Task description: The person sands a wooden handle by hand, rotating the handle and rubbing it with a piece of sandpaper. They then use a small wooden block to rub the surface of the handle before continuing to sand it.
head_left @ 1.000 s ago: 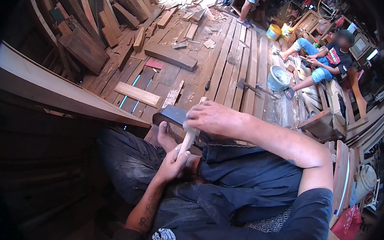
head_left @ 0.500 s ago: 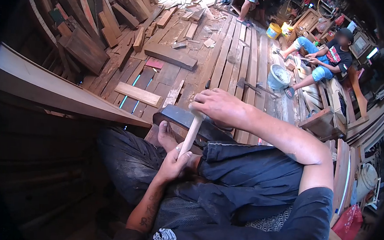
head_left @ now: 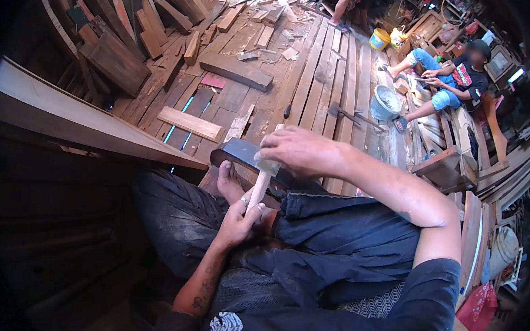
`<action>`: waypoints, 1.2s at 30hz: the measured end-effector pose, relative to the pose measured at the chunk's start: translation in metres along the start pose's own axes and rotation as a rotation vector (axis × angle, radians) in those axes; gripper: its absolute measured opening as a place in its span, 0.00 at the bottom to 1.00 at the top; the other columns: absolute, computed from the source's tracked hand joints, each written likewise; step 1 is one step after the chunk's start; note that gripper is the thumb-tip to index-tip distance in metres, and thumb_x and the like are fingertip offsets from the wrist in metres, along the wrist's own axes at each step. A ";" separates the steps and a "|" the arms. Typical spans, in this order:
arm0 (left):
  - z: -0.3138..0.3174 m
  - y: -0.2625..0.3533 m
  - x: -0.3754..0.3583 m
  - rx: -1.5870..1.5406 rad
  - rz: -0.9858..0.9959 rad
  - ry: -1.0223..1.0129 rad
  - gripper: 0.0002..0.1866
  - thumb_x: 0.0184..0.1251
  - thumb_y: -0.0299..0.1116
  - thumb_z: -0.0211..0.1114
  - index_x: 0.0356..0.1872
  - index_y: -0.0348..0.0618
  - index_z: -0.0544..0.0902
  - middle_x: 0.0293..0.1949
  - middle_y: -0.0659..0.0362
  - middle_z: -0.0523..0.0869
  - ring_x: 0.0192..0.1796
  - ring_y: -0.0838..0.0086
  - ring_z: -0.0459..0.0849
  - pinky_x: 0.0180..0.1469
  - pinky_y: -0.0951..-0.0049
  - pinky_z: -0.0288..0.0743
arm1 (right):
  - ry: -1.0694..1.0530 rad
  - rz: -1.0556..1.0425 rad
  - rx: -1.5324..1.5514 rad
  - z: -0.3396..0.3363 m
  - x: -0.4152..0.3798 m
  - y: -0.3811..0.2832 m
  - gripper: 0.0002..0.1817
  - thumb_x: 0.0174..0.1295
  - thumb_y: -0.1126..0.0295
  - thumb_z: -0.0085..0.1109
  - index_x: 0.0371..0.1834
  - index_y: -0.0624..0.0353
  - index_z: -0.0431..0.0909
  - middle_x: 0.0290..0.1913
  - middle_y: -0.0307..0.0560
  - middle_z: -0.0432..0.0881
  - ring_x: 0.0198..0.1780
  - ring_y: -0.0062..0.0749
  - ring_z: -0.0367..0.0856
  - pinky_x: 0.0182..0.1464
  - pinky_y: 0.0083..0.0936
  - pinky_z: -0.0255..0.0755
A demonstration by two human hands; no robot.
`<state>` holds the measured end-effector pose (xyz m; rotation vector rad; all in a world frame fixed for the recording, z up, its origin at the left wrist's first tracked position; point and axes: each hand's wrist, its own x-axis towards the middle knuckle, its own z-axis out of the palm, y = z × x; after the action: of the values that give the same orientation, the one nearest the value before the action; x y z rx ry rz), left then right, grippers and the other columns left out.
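A pale wooden stick (head_left: 258, 192) stands slanted in front of me, its lower part gripped by my left hand (head_left: 238, 223), which has a ring on one finger. Near the stick's upper end, my right hand (head_left: 299, 152) is closed around it, pressing a small pale, folded piece (head_left: 267, 164), perhaps sandpaper, against the wood. The stick's tip shows just above my right fingers. Behind the stick lies a dark block (head_left: 241, 152), with my bare foot (head_left: 229, 178) beside it.
Planks and offcuts lie over the slatted floor (head_left: 301, 76), with a thick beam (head_left: 235, 71) and a hatchet (head_left: 335, 111). A long board (head_left: 68, 108) slants at left. A seated person (head_left: 465, 74) is at upper right near a grey bucket (head_left: 386, 104); another person's legs (head_left: 342, 9) show behind.
My right hand has slid slightly down the stick, so the tip now shows above it, and the pale piece has come into view. My left hand keeps its grip.
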<state>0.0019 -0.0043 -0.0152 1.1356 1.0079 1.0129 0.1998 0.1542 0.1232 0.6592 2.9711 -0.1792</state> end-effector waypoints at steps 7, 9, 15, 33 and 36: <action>-0.003 0.009 -0.001 -0.015 -0.096 -0.020 0.27 0.82 0.36 0.58 0.76 0.35 0.70 0.25 0.70 0.75 0.24 0.86 0.71 0.25 0.81 0.65 | 0.021 0.008 -0.108 -0.001 0.002 0.000 0.20 0.65 0.75 0.59 0.61 0.50 0.80 0.56 0.44 0.82 0.68 0.38 0.77 0.76 0.43 0.63; -0.003 0.010 -0.001 -0.016 -0.108 -0.019 0.25 0.83 0.36 0.58 0.74 0.35 0.71 0.25 0.70 0.75 0.24 0.86 0.71 0.25 0.80 0.66 | 0.006 -0.026 -0.028 0.000 0.001 0.000 0.20 0.66 0.75 0.59 0.62 0.50 0.80 0.56 0.43 0.82 0.68 0.38 0.77 0.77 0.43 0.62; -0.003 0.008 -0.002 -0.058 -0.106 -0.005 0.19 0.85 0.38 0.56 0.64 0.36 0.77 0.25 0.69 0.76 0.23 0.85 0.72 0.27 0.80 0.66 | -0.004 0.000 -0.059 -0.004 0.001 -0.002 0.27 0.58 0.78 0.66 0.63 0.49 0.79 0.59 0.43 0.82 0.71 0.38 0.75 0.79 0.44 0.60; -0.003 0.012 -0.003 -0.110 -0.097 -0.073 0.23 0.89 0.42 0.50 0.70 0.35 0.75 0.24 0.71 0.72 0.22 0.87 0.69 0.25 0.82 0.63 | -0.002 -0.059 0.106 0.002 -0.003 -0.002 0.27 0.55 0.79 0.66 0.61 0.48 0.81 0.58 0.44 0.83 0.67 0.39 0.78 0.72 0.40 0.67; -0.005 0.012 -0.003 -0.104 -0.118 -0.077 0.25 0.88 0.42 0.50 0.74 0.34 0.72 0.24 0.70 0.73 0.23 0.87 0.69 0.26 0.82 0.63 | -0.103 0.045 0.061 -0.016 0.000 0.000 0.28 0.58 0.81 0.64 0.63 0.46 0.81 0.59 0.43 0.83 0.67 0.38 0.79 0.73 0.43 0.67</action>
<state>-0.0049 -0.0044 -0.0042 1.0107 0.9393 0.9106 0.1989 0.1561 0.1394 0.7007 2.8594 -0.2919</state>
